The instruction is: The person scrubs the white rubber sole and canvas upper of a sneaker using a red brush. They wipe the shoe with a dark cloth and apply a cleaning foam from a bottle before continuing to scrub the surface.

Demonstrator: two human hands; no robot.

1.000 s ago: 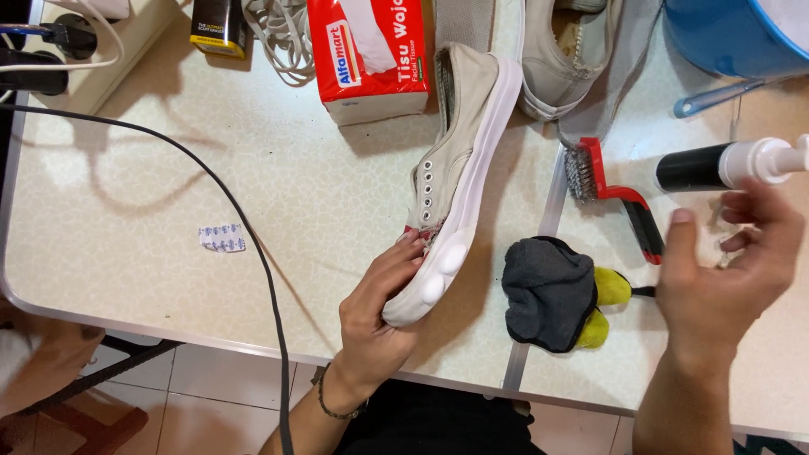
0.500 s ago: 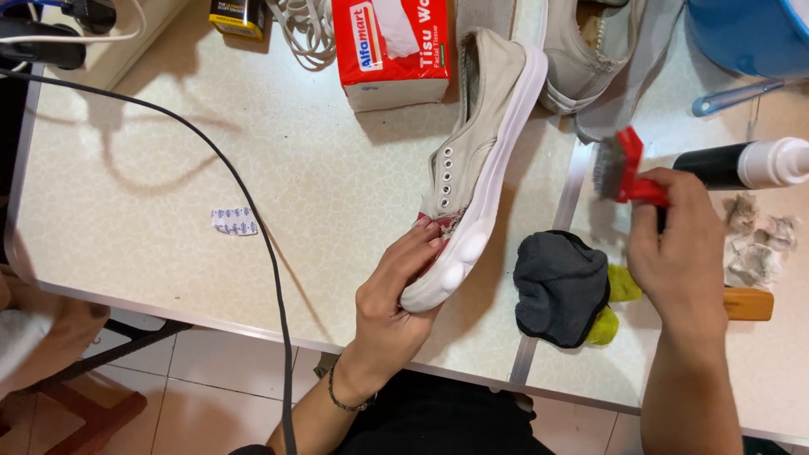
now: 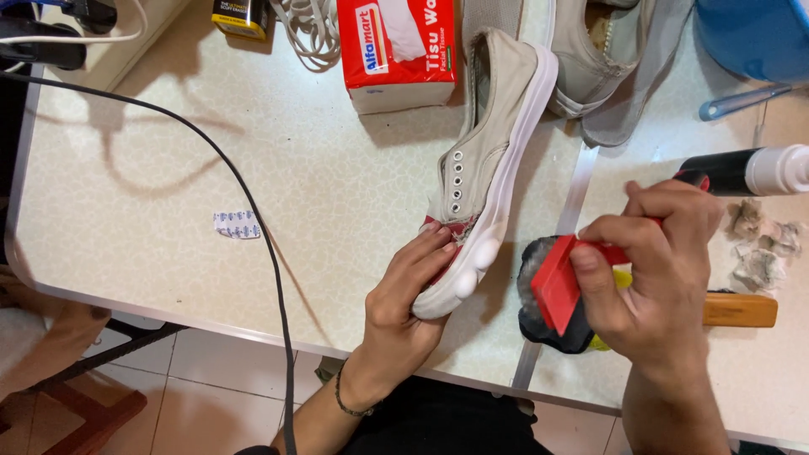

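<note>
While the left hand (image 3: 404, 295) grips the beige shoe (image 3: 484, 177) at its toe, the right hand (image 3: 657, 270) clenches a red brush (image 3: 560, 282).
The shoe lies just left of the brush, its long axis running away toward the red tissue box (image 3: 398, 50).

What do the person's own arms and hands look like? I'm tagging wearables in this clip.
Both forearms are bare, with no sleeves in view. The left hand has a thin dark bracelet around its wrist. The right hand shows no ring, watch or glove, and its nails are short.
</note>
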